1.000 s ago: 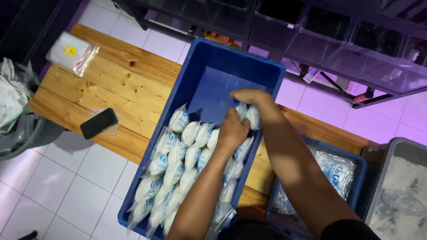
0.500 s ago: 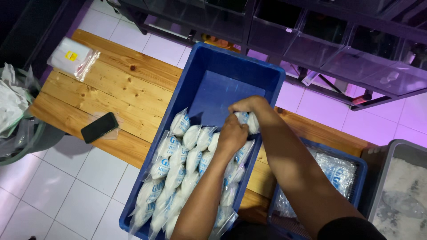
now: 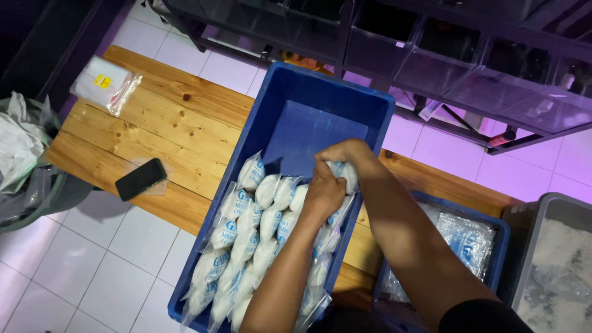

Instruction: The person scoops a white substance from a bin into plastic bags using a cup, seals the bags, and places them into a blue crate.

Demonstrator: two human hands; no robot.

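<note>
Right hand [image 3: 345, 154] curled shut around a white filled pouch [image 3: 345, 176], left hand [image 3: 324, 194] clenched on the same pouch from below, both forearms extended into the blue crate [image 3: 370, 105], pouch held at the end of the rows of pouches [image 3: 259, 234], crate set on a wooden bench [image 3: 185, 117], black phone [image 3: 140, 179] lying well apart.

— What do the hands hold?

— The left hand [image 3: 324, 191] and the right hand [image 3: 340, 154] both grip one white pouch [image 3: 345, 174] at the end of the right-hand row in the blue crate [image 3: 370, 111].

— And around them?

— Rows of filled pouches [image 3: 246, 240] lie packed in the crate, which sits on a wooden bench [image 3: 179, 123]. A black phone [image 3: 140, 179] lies on the bench, and a smaller blue bin [image 3: 487, 228] stands to the right.
</note>
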